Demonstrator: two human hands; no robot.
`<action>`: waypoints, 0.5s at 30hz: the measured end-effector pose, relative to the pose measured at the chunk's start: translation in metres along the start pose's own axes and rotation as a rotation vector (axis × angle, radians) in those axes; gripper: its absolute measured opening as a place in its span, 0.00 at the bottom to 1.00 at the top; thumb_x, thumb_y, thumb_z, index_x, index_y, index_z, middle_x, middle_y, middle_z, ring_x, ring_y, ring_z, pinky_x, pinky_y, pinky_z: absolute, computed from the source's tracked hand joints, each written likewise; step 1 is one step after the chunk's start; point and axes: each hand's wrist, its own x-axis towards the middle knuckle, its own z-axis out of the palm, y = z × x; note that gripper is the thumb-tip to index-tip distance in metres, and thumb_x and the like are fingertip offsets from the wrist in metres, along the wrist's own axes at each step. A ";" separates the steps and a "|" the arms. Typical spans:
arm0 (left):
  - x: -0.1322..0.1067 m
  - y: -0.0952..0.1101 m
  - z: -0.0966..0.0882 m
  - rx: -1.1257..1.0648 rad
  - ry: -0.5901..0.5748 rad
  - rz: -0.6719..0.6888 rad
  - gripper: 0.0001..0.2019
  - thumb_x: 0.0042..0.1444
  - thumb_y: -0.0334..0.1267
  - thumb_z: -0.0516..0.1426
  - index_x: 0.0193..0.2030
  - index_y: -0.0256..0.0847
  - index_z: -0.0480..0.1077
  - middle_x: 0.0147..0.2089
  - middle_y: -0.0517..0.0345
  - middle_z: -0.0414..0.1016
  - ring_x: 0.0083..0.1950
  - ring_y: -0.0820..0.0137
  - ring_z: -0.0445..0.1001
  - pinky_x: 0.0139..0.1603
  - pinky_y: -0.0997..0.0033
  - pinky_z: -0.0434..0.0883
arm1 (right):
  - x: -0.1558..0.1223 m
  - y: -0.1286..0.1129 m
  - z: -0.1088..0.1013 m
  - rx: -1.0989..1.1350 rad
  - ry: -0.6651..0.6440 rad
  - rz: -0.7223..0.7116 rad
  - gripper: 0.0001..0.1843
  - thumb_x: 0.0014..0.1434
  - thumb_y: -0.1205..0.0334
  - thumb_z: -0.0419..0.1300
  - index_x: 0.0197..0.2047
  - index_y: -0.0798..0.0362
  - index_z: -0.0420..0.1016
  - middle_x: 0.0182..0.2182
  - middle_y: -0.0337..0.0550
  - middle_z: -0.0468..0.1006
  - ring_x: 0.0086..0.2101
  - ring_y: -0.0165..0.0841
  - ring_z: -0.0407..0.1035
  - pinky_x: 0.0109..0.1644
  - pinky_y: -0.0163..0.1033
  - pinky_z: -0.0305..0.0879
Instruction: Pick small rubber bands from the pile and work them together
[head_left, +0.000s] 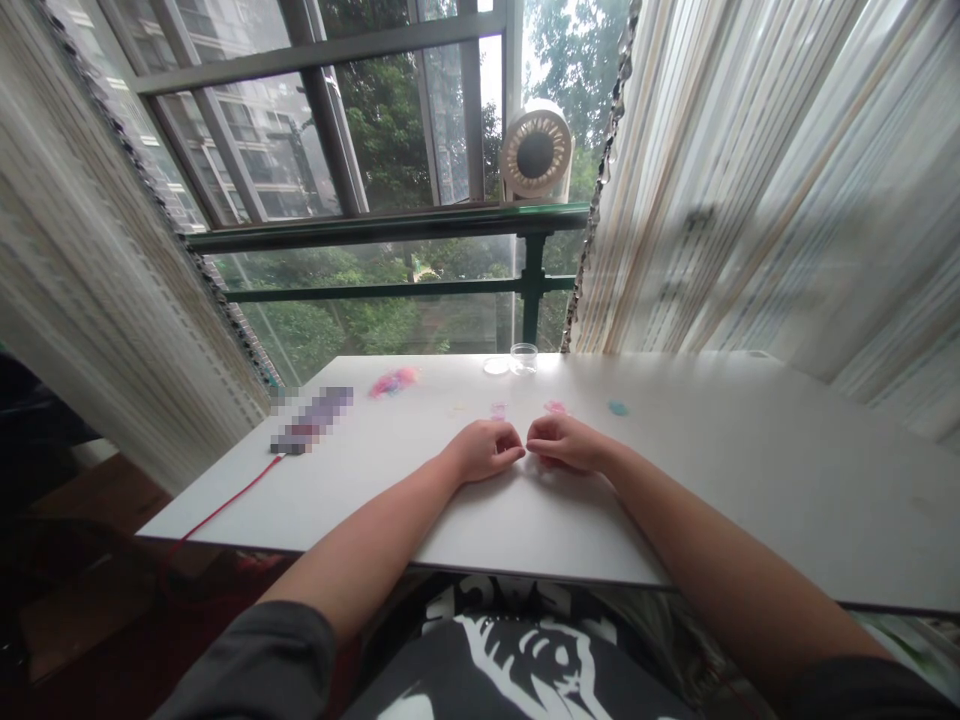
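Note:
My left hand (486,448) and my right hand (564,441) rest on the white table (750,460), curled, with fingertips pinched and nearly touching each other. What they pinch is too small to see. Just beyond them lie small bits: a pale pink piece (498,409), a pink piece (555,407) and a turquoise piece (618,408). Farther back a pink fluffy clump (393,381) lies on the table.
A small clear jar (523,358) and its lid (496,366) stand at the table's far edge. A blurred-out object (313,419) with a red cord (225,508) lies at left. A round fan (535,152) sits on the window rail. Curtains hang both sides.

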 end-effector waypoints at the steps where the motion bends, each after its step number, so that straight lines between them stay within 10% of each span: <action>1: 0.000 0.000 0.000 -0.001 -0.002 0.001 0.07 0.51 0.40 0.56 0.31 0.39 0.71 0.29 0.60 0.74 0.28 0.75 0.68 0.30 0.77 0.64 | 0.000 0.000 0.000 0.002 0.000 -0.001 0.10 0.50 0.57 0.59 0.27 0.56 0.68 0.16 0.35 0.68 0.18 0.26 0.62 0.23 0.32 0.56; 15: 0.000 -0.003 0.000 -0.014 -0.022 -0.014 0.07 0.51 0.41 0.56 0.31 0.39 0.71 0.28 0.61 0.74 0.27 0.76 0.67 0.29 0.78 0.63 | 0.000 0.002 0.000 0.043 -0.012 0.005 0.12 0.50 0.55 0.59 0.27 0.56 0.67 0.16 0.34 0.68 0.19 0.26 0.62 0.23 0.32 0.56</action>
